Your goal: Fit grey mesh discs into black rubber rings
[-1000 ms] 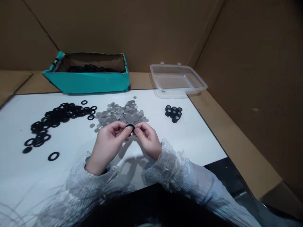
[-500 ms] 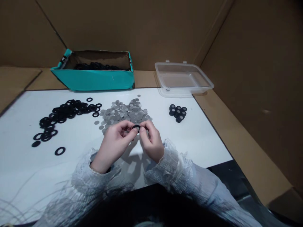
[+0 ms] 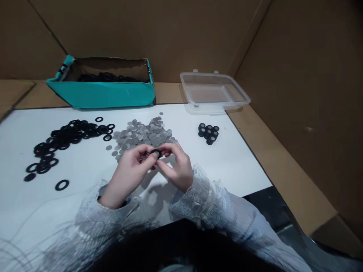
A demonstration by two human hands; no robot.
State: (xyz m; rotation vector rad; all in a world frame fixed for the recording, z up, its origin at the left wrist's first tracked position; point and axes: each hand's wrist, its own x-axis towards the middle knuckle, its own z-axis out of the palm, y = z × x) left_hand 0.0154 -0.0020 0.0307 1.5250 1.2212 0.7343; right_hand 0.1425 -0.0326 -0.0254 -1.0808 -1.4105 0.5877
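Observation:
Between my two hands is a black ring [image 3: 156,153] with a grey disc showing in its middle. My left hand [image 3: 132,168] pinches it from the left, thumb on the near side. My right hand [image 3: 177,164] closes on its right edge, with finger and thumb slightly parted around it. Just beyond my hands lies a heap of grey discs [image 3: 144,133]. Black rings [image 3: 70,134] are piled at the left, and one loose ring [image 3: 62,185] lies nearer me. At the right sits a small cluster of black rings with grey centres [image 3: 209,132].
A teal box [image 3: 107,94] holding black rings stands at the back left. Behind the cluster is a clear plastic container [image 3: 215,107]. Cardboard walls [image 3: 306,94] enclose the white table surface [image 3: 232,162] at the back and right.
The whole view has shifted, so the items appear further left. My right thumb has dropped lower and away from the ring's face, while my left hand keeps its pinch.

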